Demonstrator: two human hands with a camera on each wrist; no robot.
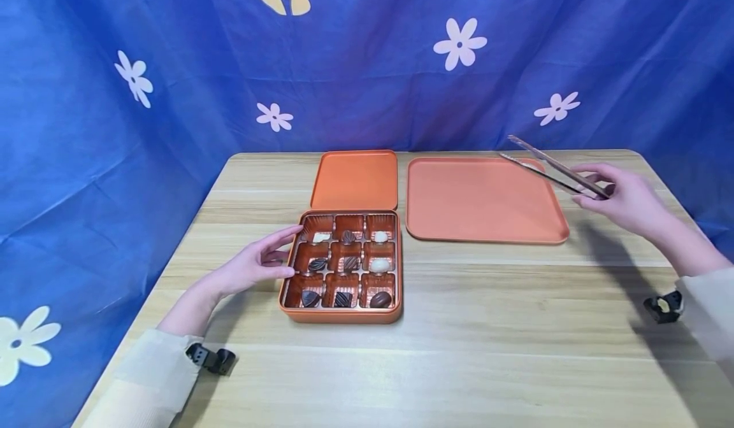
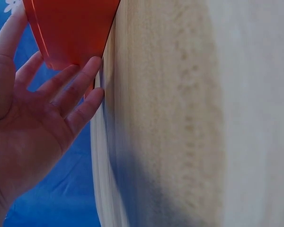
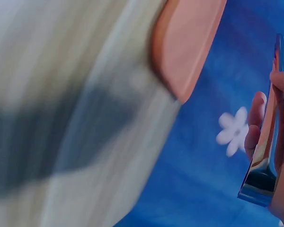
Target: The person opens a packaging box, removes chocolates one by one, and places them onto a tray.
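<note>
An orange tin box point(image 1: 344, 317) with a nine-part brown insert sits left of the table's middle. Each compartment has a chocolate in it, some dark and some white; one is a smooth dark oval chocolate point(image 1: 381, 299). My left hand point(image 1: 252, 263) rests its fingertips at the box's left rim; the left wrist view shows loosely spread fingers point(image 2: 78, 90) along the box's side wall. Above the right end of the pink tray point(image 1: 476, 202), my right hand point(image 1: 625, 202) holds metal tongs point(image 1: 559, 167). Their arms point left and stand apart, with nothing between the tips.
The square orange lid point(image 1: 357, 179) lies directly behind the box, left of the tray. A light wooden table point(image 1: 447, 351) carries everything. Behind and beside it hangs a blue curtain point(image 1: 355, 52) with flowers. Wrist cameras sit at both cuffs.
</note>
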